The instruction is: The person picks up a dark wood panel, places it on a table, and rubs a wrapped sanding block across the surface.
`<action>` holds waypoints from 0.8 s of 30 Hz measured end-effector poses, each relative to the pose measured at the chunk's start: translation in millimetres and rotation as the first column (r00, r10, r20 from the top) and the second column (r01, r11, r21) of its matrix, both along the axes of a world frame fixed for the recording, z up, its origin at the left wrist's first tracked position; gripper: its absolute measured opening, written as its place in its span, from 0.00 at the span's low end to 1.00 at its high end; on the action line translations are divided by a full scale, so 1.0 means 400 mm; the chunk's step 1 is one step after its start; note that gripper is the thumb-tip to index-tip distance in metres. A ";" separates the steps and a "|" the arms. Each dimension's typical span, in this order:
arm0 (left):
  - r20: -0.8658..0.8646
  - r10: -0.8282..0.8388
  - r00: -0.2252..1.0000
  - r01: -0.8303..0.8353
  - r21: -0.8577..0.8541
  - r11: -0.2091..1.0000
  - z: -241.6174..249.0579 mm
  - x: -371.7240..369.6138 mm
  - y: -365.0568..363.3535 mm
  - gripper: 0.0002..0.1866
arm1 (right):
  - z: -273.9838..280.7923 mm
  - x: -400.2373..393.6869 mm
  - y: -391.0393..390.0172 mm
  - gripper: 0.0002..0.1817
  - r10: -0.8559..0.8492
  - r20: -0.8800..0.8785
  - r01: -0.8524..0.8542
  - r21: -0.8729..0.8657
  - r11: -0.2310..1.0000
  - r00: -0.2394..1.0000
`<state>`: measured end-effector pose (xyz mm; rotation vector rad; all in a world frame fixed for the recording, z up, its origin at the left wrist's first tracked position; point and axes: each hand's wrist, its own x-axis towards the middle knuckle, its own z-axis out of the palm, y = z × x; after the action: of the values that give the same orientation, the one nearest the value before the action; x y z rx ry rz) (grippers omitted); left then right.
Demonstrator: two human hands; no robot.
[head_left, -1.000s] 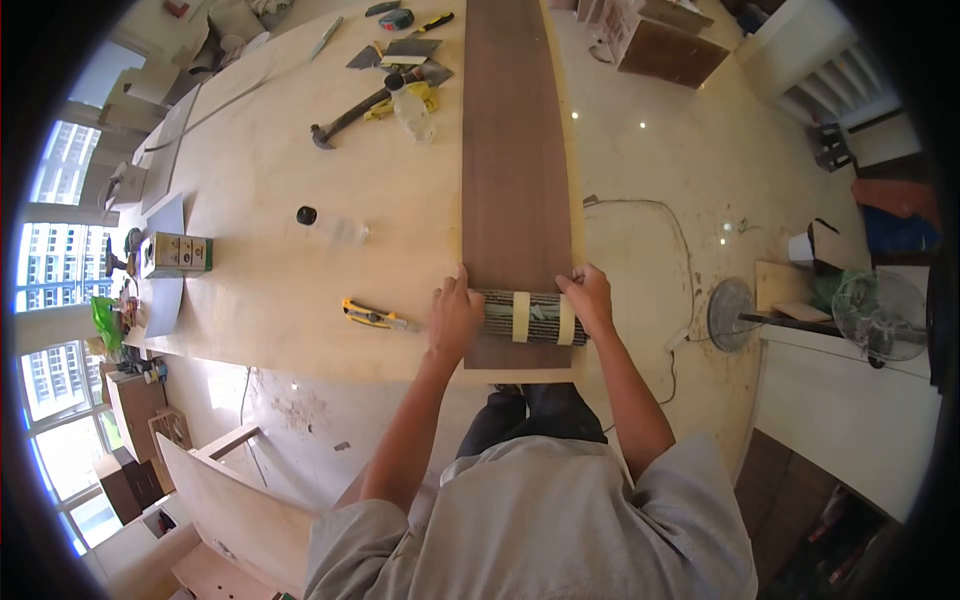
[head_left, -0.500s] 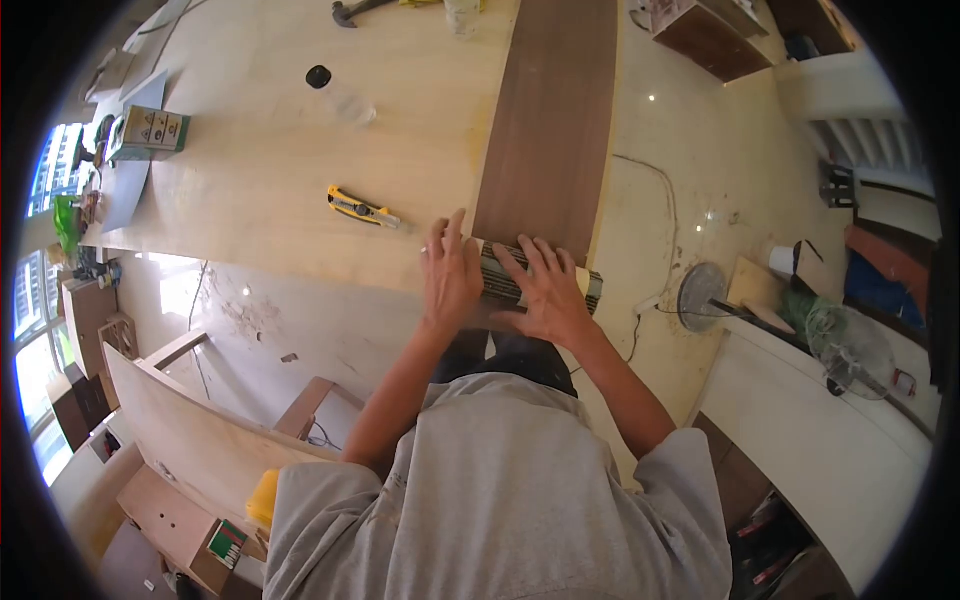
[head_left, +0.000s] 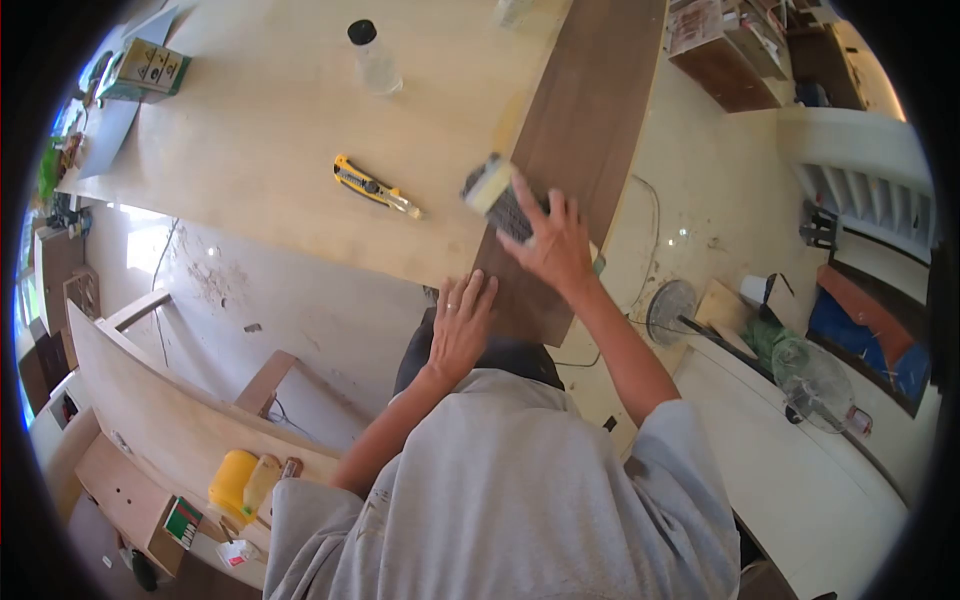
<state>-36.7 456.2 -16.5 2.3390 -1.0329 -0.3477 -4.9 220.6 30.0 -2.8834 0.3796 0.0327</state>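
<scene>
My right hand [head_left: 556,240] is closed on a dark, ridged block with a pale band [head_left: 502,200], which is blurred and lies over the long brown strip [head_left: 590,110]. My left hand [head_left: 464,322] rests with its fingers spread flat at the near left corner of that strip, beside the edge of the pale board [head_left: 270,130]. A yellow utility knife [head_left: 375,187] lies on the board, left of the block. Farther back, a clear bottle with a black cap [head_left: 375,60] is on the same board.
A green and yellow tin [head_left: 148,72] stands at the board's far left. A curved wooden panel [head_left: 180,390] and a yellow container [head_left: 233,482] are at lower left. On the right are a standing fan [head_left: 822,385], a cable on the floor and a wooden cabinet [head_left: 720,60].
My right hand has moved up with the block, which is now turned and away from the strip's near end. My left hand has come down flat on the strip's near corner. The view has shifted.
</scene>
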 end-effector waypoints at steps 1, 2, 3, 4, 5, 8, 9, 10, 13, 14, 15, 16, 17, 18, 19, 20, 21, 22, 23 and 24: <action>0.015 -0.002 1.000 0.002 0.000 1.000 -0.003 0.003 0.001 0.30 | -0.010 0.038 -0.022 0.52 -0.011 0.026 0.011 -0.023 1.000 1.000; 0.016 -0.004 1.000 0.004 -0.001 1.000 -0.003 0.004 0.004 0.30 | -0.019 0.075 -0.049 0.52 -0.024 0.058 0.027 -0.046 0.999 0.998; 0.018 -0.006 1.000 0.006 -0.003 1.000 -0.003 0.003 0.006 0.30 | -0.029 0.108 -0.075 0.52 -0.037 0.089 0.043 -0.069 0.997 0.995; 0.022 -0.006 1.000 0.006 -0.007 1.000 -0.003 0.003 0.005 0.31 | -0.041 0.144 -0.107 0.51 -0.047 0.106 0.055 -0.078 0.995 0.993; 0.028 -0.003 1.000 0.003 0.003 1.000 -0.007 0.001 0.005 0.31 | -0.053 0.177 -0.137 0.51 -0.056 0.122 0.066 -0.086 0.994 0.991; 0.043 -0.003 0.999 0.002 0.035 0.999 -0.016 -0.006 0.009 0.33 | -0.076 0.249 -0.183 0.49 -0.106 0.126 0.118 -0.087 0.989 0.986; 0.050 -0.006 0.999 0.004 0.042 0.999 -0.019 -0.003 0.008 0.33 | -0.068 0.259 -0.186 0.49 -0.129 0.123 0.140 -0.087 0.986 0.984; 0.053 -0.014 0.998 0.011 0.049 0.999 -0.017 -0.008 0.010 0.33 | -0.064 0.254 -0.178 0.49 -0.137 0.117 0.148 -0.091 0.985 0.984; 0.082 -0.003 0.997 0.001 0.023 1.000 -0.017 -0.007 0.011 0.33 | -0.055 0.195 -0.108 0.48 -0.174 0.098 0.186 -0.127 0.974 0.980; 0.079 -0.001 0.997 -0.001 0.023 1.000 -0.014 -0.006 0.012 0.32 | -0.037 0.149 -0.063 0.49 -0.151 0.075 0.158 -0.093 0.983 0.986; 0.095 -0.003 0.996 -0.001 0.042 0.999 -0.006 -0.006 0.012 0.31 | -0.036 0.087 -0.015 0.50 -0.122 0.105 0.131 -0.092 0.987 0.987; 0.108 -0.006 0.994 0.000 0.059 0.998 0.003 -0.005 0.012 0.30 | -0.038 0.017 0.032 0.50 -0.092 0.132 0.105 -0.094 0.990 0.987; 0.125 -0.006 0.992 -0.003 0.073 0.997 0.005 0.000 0.009 0.29 | -0.021 -0.049 0.080 0.51 -0.095 0.109 0.102 -0.061 0.993 0.989; 0.137 0.005 0.991 -0.008 0.024 1.000 -0.005 0.001 0.012 0.23 | -0.005 -0.112 0.125 0.52 -0.094 0.085 0.096 -0.023 0.995 0.992; 0.150 -0.027 0.988 0.023 0.033 0.999 -0.016 0.004 0.016 0.21 | 0.004 -0.159 0.155 0.52 -0.155 0.058 0.156 -0.006 0.988 0.986; 0.164 -0.055 0.985 0.049 0.045 0.998 -0.024 0.007 0.023 0.19 | 0.009 -0.198 0.180 0.53 -0.211 0.030 0.210 0.014 0.977 0.977; 0.176 -0.081 0.981 0.071 0.062 0.996 -0.027 0.006 0.029 0.17 | 0.010 -0.227 0.197 0.53 -0.262 -0.002 0.262 0.037 0.964 0.965; 0.192 -0.068 0.979 0.067 0.014 0.998 -0.019 0.011 0.027 0.14 | 0.007 -0.252 0.200 0.54 -0.285 0.017 0.284 0.042 0.958 0.958; 0.184 -0.067 0.981 0.065 0.020 0.998 -0.013 0.018 0.020 0.14 | 0.003 -0.274 0.195 0.54 -0.308 0.036 0.307 0.048 0.951 0.951; 0.175 -0.066 0.982 0.063 0.027 0.998 -0.005 0.027 0.010 0.13 | 0.002 -0.287 0.189 0.55 -0.331 0.053 0.329 0.054 0.943 0.942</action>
<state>-25.9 460.1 -18.6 2.3934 -1.1957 -0.1794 -119.7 296.3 30.7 -2.7296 0.8334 -0.1034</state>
